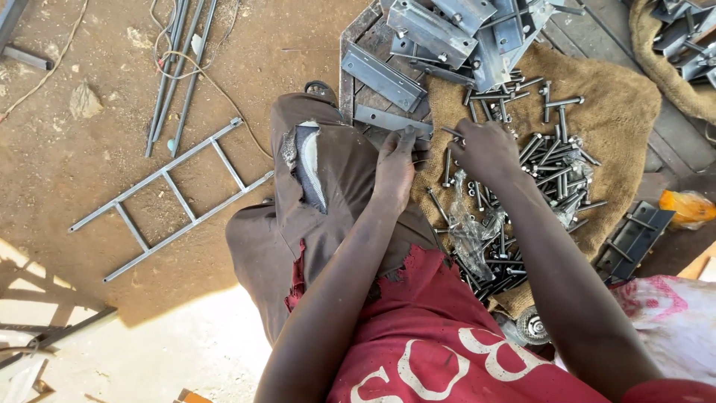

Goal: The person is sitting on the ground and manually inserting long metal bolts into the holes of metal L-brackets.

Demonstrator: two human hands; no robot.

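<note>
My left hand (394, 170) rests over my knee and grips the near end of a flat grey metal bracket (384, 119). My right hand (486, 149) is closed over the pile of steel bolts (548, 160) on a brown burlap sack (619, 123), with a bolt (452, 133) pinched in its fingertips and pointing toward the bracket. More loose bolts and a clear plastic bag (471, 224) lie below my right forearm. I sit in torn brown trousers (313, 194) and a red shirt.
A stack of grey metal brackets with bolts (447, 33) lies ahead on a wooden platform. A ladder-like metal frame (171, 194) and thin rods (175, 71) lie on the dirt floor at left. Dark brackets (630, 239) and an orange bag (686, 209) sit at right.
</note>
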